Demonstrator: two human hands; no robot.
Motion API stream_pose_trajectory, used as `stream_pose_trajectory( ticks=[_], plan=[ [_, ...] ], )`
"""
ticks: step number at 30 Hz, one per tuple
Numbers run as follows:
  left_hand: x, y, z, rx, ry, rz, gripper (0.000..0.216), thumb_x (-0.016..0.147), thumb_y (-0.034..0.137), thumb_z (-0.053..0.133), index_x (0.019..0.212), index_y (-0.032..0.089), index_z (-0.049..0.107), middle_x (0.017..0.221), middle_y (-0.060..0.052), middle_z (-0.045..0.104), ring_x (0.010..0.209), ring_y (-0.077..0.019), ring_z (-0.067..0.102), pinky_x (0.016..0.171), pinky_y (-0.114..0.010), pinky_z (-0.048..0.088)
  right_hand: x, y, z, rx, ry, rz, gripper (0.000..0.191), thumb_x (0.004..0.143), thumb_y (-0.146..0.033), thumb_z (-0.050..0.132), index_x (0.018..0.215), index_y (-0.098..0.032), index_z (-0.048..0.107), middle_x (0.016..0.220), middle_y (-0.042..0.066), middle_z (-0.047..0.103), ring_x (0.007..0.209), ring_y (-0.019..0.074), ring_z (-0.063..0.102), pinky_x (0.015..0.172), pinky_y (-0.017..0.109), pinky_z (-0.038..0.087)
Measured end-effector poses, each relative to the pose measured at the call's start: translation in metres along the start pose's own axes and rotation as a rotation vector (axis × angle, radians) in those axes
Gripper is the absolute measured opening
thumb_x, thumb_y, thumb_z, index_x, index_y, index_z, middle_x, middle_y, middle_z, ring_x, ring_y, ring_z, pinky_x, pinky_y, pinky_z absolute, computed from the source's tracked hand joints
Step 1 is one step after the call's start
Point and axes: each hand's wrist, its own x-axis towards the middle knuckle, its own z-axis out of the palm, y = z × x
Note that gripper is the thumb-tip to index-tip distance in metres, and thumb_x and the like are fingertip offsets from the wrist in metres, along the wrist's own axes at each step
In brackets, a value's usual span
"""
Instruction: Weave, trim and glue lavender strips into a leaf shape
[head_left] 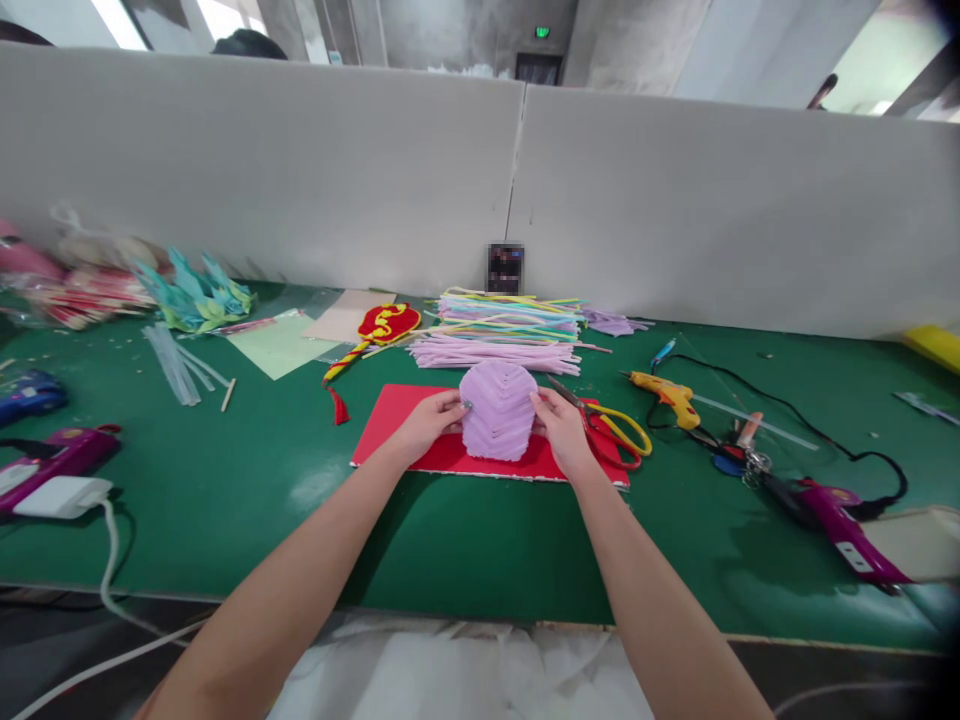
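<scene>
Between my two hands is a lilac fan-shaped piece point(499, 412), its surface made of slanting strips that meet in a V down the middle. My left hand point(433, 425) pinches its left edge and my right hand point(559, 425) pinches its right edge. It is held over a red board point(397, 410) on the green table. Scissors with yellow and red handles point(619, 430) lie partly on the board, right beside my right hand. Just behind the board are lilac pipe cleaners point(495, 354), with a pile of multicoloured pipe cleaners point(510, 318) beyond them.
A red and yellow fan with a tassel point(390, 322) lies left of the pipe cleaners. On the right are a yellow glue gun point(671, 398), its black cord and a purple power strip point(847, 535). Another purple power strip point(75, 465) sits at left. A grey partition point(300, 170) stands behind.
</scene>
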Motion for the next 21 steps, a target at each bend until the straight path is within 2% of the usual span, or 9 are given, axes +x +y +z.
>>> stream_pose_trajectory(
  ticks=[14, 21],
  plan=[
    [-0.0041, 0.007, 0.0064, -0.012, 0.063, -0.033, 0.046, 0.062, 0.04, 0.075, 0.099, 0.015, 0.064, 0.091, -0.006, 0.068, 0.078, -0.0162, 0.062, 0.078, -0.032, 0.048, 0.0012, -0.0012, 0.0007, 0.035, 0.002, 0.007, 0.04, 0.064, -0.051, 0.068, 0.094, -0.023, 0.064, 0.079, 0.001, 0.07, 0.069, 0.0207, 0.065, 0.063, 0.035, 0.054],
    [-0.0043, 0.0073, 0.0054, -0.031, 0.073, -0.032, 0.044, 0.062, 0.039, 0.075, 0.098, 0.016, 0.064, 0.091, -0.006, 0.069, 0.081, -0.0182, 0.063, 0.079, -0.033, 0.049, 0.0046, 0.0007, 0.0041, 0.043, -0.002, 0.004, 0.041, 0.064, -0.051, 0.068, 0.094, -0.023, 0.064, 0.083, 0.002, 0.07, 0.071, 0.0204, 0.065, 0.062, 0.033, 0.054]
  ],
)
